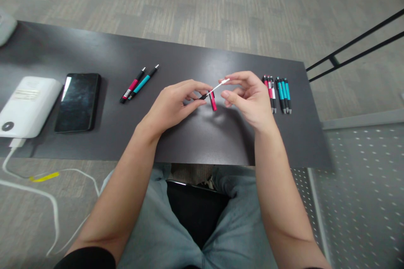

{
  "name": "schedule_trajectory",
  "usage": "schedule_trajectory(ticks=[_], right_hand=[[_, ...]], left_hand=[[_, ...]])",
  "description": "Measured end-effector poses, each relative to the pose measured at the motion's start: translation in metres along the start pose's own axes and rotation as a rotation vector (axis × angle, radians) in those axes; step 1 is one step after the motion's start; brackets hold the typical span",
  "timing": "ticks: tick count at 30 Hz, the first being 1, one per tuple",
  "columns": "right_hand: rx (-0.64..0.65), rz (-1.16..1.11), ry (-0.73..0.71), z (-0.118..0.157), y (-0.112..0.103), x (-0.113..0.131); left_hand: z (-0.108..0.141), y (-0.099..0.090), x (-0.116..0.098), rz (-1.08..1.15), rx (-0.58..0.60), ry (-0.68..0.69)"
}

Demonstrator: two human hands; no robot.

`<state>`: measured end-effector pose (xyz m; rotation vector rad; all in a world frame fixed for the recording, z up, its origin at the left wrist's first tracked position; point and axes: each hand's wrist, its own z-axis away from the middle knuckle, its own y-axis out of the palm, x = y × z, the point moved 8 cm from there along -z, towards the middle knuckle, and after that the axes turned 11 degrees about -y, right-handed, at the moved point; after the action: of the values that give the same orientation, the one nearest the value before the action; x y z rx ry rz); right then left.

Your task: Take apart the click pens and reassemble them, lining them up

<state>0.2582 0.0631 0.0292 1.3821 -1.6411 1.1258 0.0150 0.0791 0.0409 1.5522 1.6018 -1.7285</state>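
Near the middle of the dark table, my left hand (178, 103) pinches the black front part of a pen (203, 97). From this part a thin white pen refill (217, 87) slants up to the right. My right hand (252, 98) has its thumb and index finger apart, with the index fingertip at the refill's white end; whether they touch I cannot tell. Just behind the refill is a red pen barrel (213, 103), its upper end partly hidden near my left fingertips.
Left of my hands lie a red pen (133, 85) and a teal pen (144, 82). Farther left are a black phone (78, 103) and a white power bank (28, 105) with a white cable (52, 201). Red pens (270, 88) and teal pens (284, 94) line the right side.
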Motion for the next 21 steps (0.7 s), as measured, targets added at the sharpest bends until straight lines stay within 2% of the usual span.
schedule_trajectory(ticks=[4, 7, 10, 12, 14, 16, 21], right_hand=[[0.064, 0.328, 0.089, 0.003, 0.0, -0.003], [0.155, 0.611, 0.16, 0.007, 0.014, -0.001], [0.235, 0.79, 0.24, 0.009, 0.026, 0.005], [0.271, 0.85, 0.293, 0.01, 0.026, 0.007], [0.292, 0.833, 0.321, 0.01, 0.02, 0.007], [0.265, 0.714, 0.314, 0.009, 0.009, 0.003], [-0.029, 0.171, 0.22, 0.002, -0.026, -0.008]], left_hand=[[0.0, -0.004, 0.003, -0.005, -0.05, 0.027], [0.001, -0.007, 0.002, -0.012, -0.084, 0.061], [0.001, -0.011, -0.001, 0.002, -0.101, 0.092], [0.001, -0.012, -0.001, 0.01, -0.105, 0.096], [0.001, -0.013, 0.001, 0.0, -0.097, 0.067], [0.0, -0.013, 0.003, -0.017, -0.09, 0.032], [0.0, -0.011, 0.003, 0.005, -0.092, 0.057]])
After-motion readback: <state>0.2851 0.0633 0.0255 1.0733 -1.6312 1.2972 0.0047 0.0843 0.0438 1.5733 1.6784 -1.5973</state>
